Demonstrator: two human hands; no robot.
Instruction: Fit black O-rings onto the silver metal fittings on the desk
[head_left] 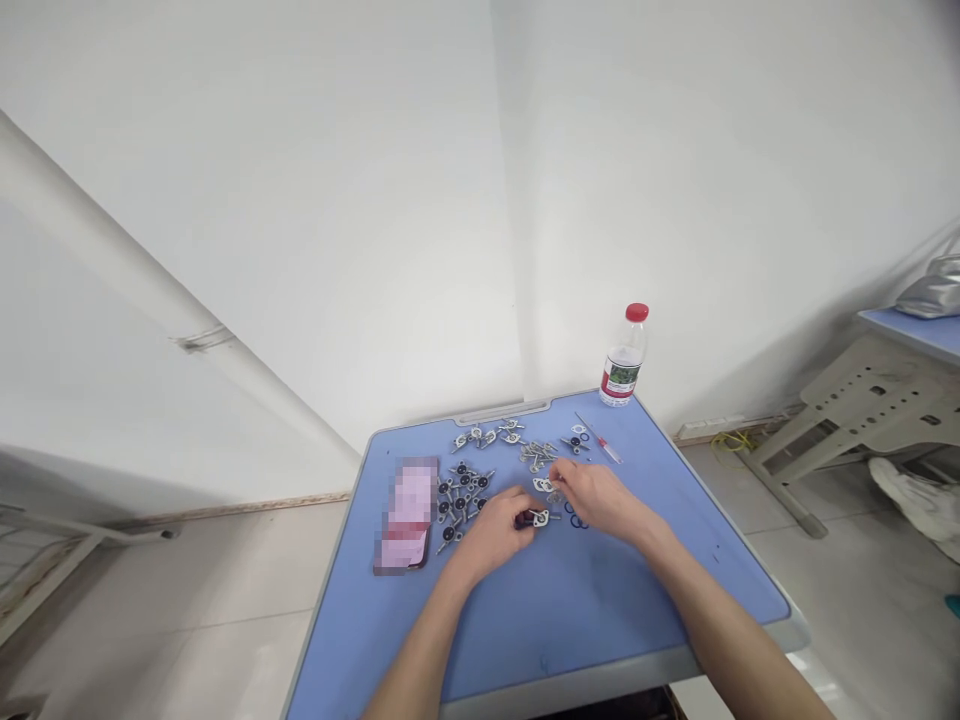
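Observation:
My left hand [501,528] rests on the blue table [570,610] with its fingers pinched on a small metal part with a dark piece [534,518]. My right hand [596,497] is just to the right of it, fingers curled over small metal parts [546,487] lying between the hands; what it holds is too small to name. Several black rings [576,520] lie under its palm. More small metal fittings [463,498] with dark discs lie to the left of my left hand, and another group [517,442] lies farther back.
A phone [409,516] lies flat on the table's left part. A water bottle with a red cap [624,357] stands at the far right corner, a thin red-handled tool [600,440] beside it. Another desk [885,390] stands to the right; a white wall is behind.

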